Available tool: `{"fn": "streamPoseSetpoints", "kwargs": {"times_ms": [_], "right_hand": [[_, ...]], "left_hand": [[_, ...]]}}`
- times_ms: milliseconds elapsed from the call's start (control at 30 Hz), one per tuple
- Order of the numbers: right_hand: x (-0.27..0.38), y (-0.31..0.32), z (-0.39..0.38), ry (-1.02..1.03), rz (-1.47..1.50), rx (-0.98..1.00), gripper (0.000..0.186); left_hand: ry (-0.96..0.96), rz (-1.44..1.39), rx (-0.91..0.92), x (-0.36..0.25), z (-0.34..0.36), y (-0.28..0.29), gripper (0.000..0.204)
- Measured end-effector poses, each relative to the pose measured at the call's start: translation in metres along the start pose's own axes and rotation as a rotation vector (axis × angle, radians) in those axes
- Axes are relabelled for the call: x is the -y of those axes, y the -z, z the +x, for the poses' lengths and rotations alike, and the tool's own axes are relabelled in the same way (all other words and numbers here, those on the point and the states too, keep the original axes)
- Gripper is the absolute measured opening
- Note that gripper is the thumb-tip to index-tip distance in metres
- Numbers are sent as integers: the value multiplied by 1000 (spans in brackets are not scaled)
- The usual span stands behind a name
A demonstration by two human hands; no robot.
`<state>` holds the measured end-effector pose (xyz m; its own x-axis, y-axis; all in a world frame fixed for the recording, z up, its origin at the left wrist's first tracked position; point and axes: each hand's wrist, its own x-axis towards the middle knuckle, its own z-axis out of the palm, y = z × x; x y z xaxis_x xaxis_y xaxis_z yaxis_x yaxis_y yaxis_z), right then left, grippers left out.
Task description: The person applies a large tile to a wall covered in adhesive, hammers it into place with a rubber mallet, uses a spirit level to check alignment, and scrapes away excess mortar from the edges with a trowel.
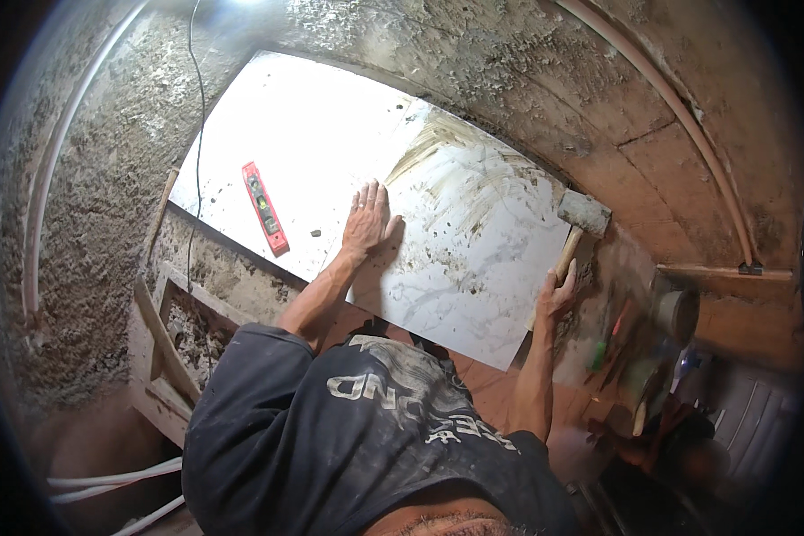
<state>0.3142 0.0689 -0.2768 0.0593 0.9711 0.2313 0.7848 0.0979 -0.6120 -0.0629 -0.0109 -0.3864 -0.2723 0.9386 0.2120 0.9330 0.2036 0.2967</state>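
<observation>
Head view: two large white tiles are seen lying edge to edge across the middle, the join between them partly lost in glare. The left tile [308, 116] is washed out by bright light, while grey veining and brown smears of dirt are shown on the right tile [473, 259]. The left hand [367, 228] is laid palm down and open near the join, its fingers spread slightly and pointed away from the body; nothing is gripped by it. By the right hand [556, 295], closed around the wooden handle, a mallet [584, 214] is held at the right tile's far right corner; whether its grey head is touching the tile cannot be told. A red level [265, 207] is set on the left tile, to the left of the left hand, and a small dark lump [316, 233] is left between them. A thin black wire [199, 116] is hung across the left tile's outer end. At the lower left a wooden frame [156, 348] is placed beside the rough wall [98, 188]. To the right of the right hand, a bucket [679, 314] is shown, blurred.
</observation>
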Motion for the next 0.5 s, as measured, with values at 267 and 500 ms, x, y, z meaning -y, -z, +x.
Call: {"fn": "streamPoseSetpoints", "kwargs": {"times_ms": [267, 500], "right_hand": [[-6, -64, -53, -112, 76, 322, 41], [43, -64, -54, 4, 221, 141, 55]], "left_hand": [[1, -1, 6, -3, 1, 0, 73], [-8, 9, -14, 2, 0, -6, 73]]}}
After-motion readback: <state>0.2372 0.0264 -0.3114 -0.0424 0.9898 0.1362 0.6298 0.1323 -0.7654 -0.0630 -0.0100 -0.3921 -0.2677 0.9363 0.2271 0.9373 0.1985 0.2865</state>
